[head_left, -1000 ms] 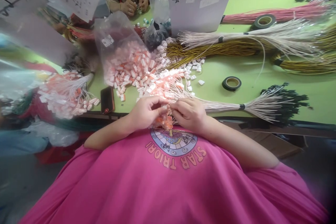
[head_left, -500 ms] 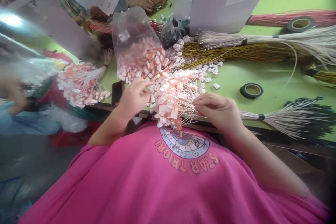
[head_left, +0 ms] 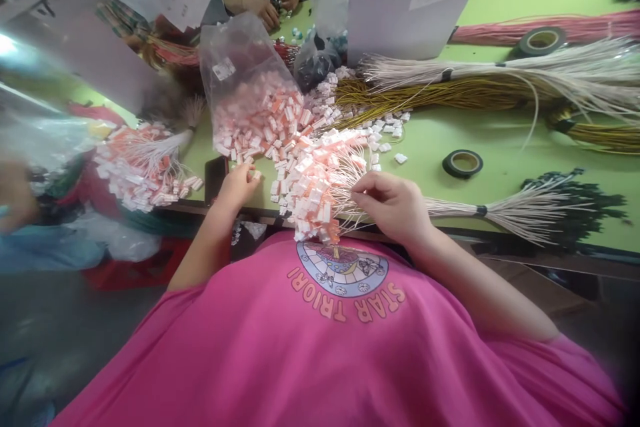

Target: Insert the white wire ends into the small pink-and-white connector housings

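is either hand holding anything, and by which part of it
Cannot be told for either: the right hand is at the white wires, the left hand beside the loose connectors.

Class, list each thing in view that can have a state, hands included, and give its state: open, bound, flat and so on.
Left hand, fingers curled; whether holding anything, unclear
Right hand, fingertips at the white wire bundle; grip unclear
White wire bundle, bound with a black band
Plastic bag, open, connectors spilling out
Phone, lying flat
Near tape roll, lying flat
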